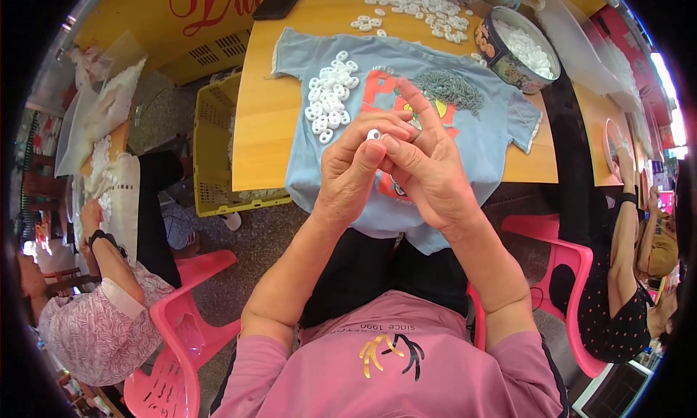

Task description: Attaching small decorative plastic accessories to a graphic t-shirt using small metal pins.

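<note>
Above the near edge of a light blue T-shirt (312,175), my two hands meet at a small white oval plastic piece (374,135) with a dark hole in it. My left hand (348,164) pinches it between thumb and fingers. The thumb of my right hand (432,167) presses against its side, while the right index finger points up and away. A heap of similar white pieces (330,98) lies on the shirt to the left. Beyond my right hand is a pile of small grey metal parts (450,90), too fine to name.
The shirt covers part of a wooden table (250,127). More white pieces (414,0) are scattered at its far side, near a round tin (519,51) full of them. A yellow crate (210,145) stands to the left. Seated people with pink chairs (181,331) flank me.
</note>
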Motion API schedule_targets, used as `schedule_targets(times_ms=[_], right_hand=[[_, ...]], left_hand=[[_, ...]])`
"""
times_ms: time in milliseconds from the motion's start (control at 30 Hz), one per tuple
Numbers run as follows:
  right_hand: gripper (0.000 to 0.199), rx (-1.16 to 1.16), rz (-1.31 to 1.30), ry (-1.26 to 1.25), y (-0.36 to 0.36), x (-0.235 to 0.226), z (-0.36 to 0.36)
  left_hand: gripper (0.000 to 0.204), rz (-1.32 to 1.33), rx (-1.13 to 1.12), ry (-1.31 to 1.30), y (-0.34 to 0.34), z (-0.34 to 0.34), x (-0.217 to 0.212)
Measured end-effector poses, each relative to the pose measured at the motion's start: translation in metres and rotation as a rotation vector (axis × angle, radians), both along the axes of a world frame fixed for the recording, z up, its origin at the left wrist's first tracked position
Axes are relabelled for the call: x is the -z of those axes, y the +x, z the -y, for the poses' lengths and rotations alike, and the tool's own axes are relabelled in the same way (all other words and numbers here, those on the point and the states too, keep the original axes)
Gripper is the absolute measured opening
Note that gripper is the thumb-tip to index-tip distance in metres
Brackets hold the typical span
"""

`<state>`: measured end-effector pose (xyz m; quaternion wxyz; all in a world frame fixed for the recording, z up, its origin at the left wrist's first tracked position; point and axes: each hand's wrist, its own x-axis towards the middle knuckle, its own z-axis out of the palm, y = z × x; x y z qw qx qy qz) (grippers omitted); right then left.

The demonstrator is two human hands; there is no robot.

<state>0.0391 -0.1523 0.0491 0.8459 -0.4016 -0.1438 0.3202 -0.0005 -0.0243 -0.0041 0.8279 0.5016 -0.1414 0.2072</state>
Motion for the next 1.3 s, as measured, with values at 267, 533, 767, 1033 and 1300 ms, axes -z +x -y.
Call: schedule_targets(times_ms=[267,533,767,1033,1300], right_hand=[[0.078,-0.044,0.033,-0.079,0.000,-0.009,-0.006],[0.043,0.105,0.498,-0.487,0.078,0.011,0.015],[0.022,0.168,1.012,-0.889,0.099,0.011,0.011],[0.015,0.040,1.439,-1.015,0.086,0.009,0.009],[0.016,0.109,1.514,-1.162,0.090,0.016,0.019]], left_hand=[[0.026,-0.121,0.018,-0.001,-0.010,-0.014,-0.012],[0.028,-0.362,-1.020,0.525,-0.025,-0.141,-0.028],[0.048,-0.489,-1.353,1.260,-0.039,-0.194,0.011],[0.022,-0.325,-0.476,0.169,-0.009,-0.074,-0.020],[0.017,-0.408,-0.120,0.114,-0.004,-0.013,-0.004]])
